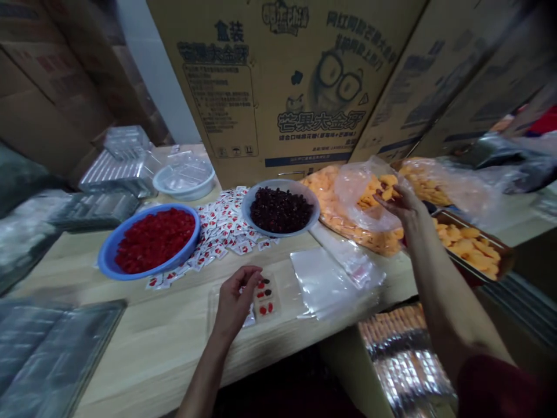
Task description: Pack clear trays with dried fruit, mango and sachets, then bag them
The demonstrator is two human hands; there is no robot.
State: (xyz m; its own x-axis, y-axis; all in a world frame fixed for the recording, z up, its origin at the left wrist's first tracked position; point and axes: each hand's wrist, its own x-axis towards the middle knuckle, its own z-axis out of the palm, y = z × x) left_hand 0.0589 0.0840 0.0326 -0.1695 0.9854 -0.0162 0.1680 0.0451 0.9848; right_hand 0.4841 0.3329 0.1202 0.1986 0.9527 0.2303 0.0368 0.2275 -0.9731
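My left hand (235, 299) is over a small clear plastic tray (273, 305) near the front of the table. Its thumb and fingers are closed together, and anything between them is too small to make out. Red and dark sweets (263, 294) lie in the tray's compartments, and part of a white sachet (249, 316) shows beside my fingers. To the right, my right hand (401, 204) reaches over an opened clear bag (335, 191) of orange, puffy-looking sweets (371, 194). Its fingers are apart, with no sweet visibly held.
A blue basin (103, 261) holds red sweets; another bowl (247, 212) holds dark ones. Printed sachets (221, 223) are heaped between them. Clear bags (322, 281) lie mid-table. Plastic trays (117, 165) are stacked left. A box (507, 261) of orange sweets stands right; cartons (278, 87) rise behind.
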